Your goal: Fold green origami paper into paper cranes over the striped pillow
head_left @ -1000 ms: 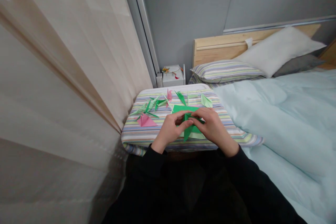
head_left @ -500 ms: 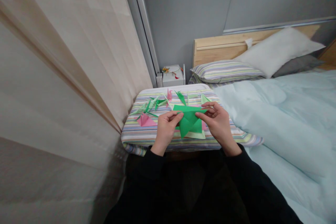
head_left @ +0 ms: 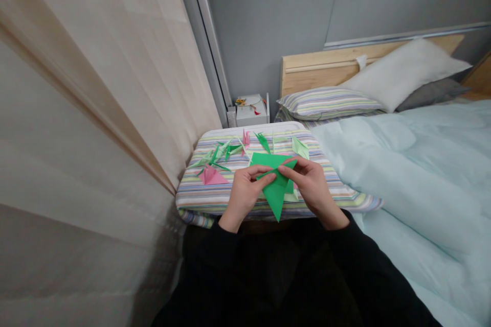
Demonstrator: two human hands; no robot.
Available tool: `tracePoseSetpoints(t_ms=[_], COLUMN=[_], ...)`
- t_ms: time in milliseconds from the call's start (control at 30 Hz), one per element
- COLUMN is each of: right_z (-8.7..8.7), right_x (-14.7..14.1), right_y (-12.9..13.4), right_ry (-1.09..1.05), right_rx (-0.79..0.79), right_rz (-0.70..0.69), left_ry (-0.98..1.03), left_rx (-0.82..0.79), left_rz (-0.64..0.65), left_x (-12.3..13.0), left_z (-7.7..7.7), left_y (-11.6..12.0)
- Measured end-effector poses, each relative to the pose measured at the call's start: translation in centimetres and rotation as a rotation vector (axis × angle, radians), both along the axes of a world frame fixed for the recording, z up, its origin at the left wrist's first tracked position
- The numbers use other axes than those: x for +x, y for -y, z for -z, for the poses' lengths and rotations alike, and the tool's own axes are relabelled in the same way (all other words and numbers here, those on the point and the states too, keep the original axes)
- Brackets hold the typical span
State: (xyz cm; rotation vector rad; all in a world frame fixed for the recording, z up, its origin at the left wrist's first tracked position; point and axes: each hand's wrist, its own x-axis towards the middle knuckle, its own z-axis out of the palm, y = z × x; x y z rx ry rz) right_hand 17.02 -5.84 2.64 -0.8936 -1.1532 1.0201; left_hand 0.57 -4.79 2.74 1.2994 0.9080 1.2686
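Here we are at the bedside: a beige curtain (head_left: pixel 95 112) hangs down the left, and a bed with a pale blue duvet (head_left: pixel 402 179) fills the right, with a pale wooden headboard (head_left: pixel 326 64), a white pillow (head_left: pixel 399 74) and a striped pillow (head_left: pixel 330 103) up at the far end. Beyond them, a small white box (head_left: pixel 251 115) carries tiny yellow and red bits on its top. Front and centre, a striped fabric-covered tray (head_left: pixel 245 133) sits against the duvet, scattered with green paper cranes (head_left: pixel 218 153), a pink paper triangle (head_left: pixel 210 176) and a pale green paper piece (head_left: pixel 300 148).

And the action is right over that tray: a bright green folded origami paper (head_left: pixel 275 196) is held just above it, its long axis running nearly straight at the person, sharp tip pointing down and toward the body. The left hand (head_left: pixel 245 196) and right hand (head_left: pixel 310 184) are close together, both clamped on the top folds, fingers pinching the paper — firmly in grip!
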Motion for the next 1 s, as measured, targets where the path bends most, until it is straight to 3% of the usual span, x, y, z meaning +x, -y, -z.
tracePoseSetpoints(t_ms=[467,667,733,867,1000], right_z=[-0.1,1.1,1.2,0.9,0.7], right_x=[0.6,2.5,2.4,0.6,-0.5], right_y=[0.1,-1.0,-1.0,0.1,0.6], right_ry=[0.163,0.002,-0.008,0.057,0.005], right_rx=[0.072,0.04,0.027,0.0,-0.016], right_rz=[0.188,0.341,0.284,-0.004,0.015], left_ry=[-0.074,-0.114,-0.116,-0.131,-0.152], left_rx=[0.042,0.06,0.073,0.106,0.119], left_rz=[-0.039,-0.102,-0.127,-0.099,-0.064], left_x=[0.7,-0.2,-0.3,0.2,0.4], left_z=[-0.2,0.5,0.5,0.1,0.2], left_y=[0.8,0.5,0.4,0.3,0.2])
